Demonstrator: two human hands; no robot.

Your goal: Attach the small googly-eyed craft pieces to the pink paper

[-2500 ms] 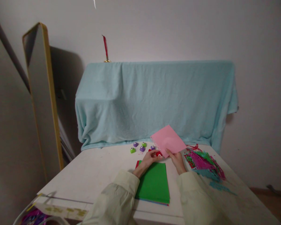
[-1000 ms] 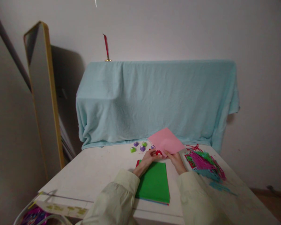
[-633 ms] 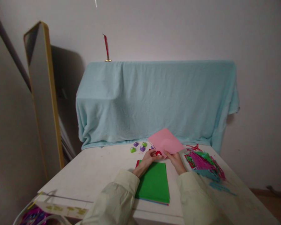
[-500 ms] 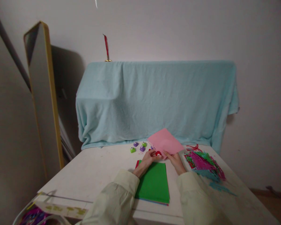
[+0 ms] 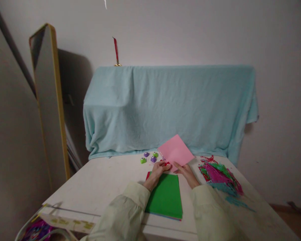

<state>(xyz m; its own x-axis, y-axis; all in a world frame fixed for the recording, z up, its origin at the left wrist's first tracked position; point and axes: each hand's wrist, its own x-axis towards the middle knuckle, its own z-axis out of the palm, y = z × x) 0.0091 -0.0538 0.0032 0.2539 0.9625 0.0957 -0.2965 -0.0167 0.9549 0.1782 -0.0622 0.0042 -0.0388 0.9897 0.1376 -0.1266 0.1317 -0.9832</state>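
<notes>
Dim, greyish indoor light; a soft-edged shadow (image 5: 75, 67) lies on the wall (image 5: 178, 33) right of the mirror (image 5: 47, 100). A bright streak (image 5: 105, 4) marks the top edge, corners darken, wide-angle stretch slants the sides, small details blur

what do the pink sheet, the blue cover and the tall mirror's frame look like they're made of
Pink sheet: likely matte paper or thin card; it is thin and flat with crisp edges, held in the right hand.
Blue cover: soft, matte fabric, maybe fleece; it drapes in loose folds.
Mirror frame: gold-coloured and slim, perhaps metal or painted wood; the picture can't settle which.
</notes>
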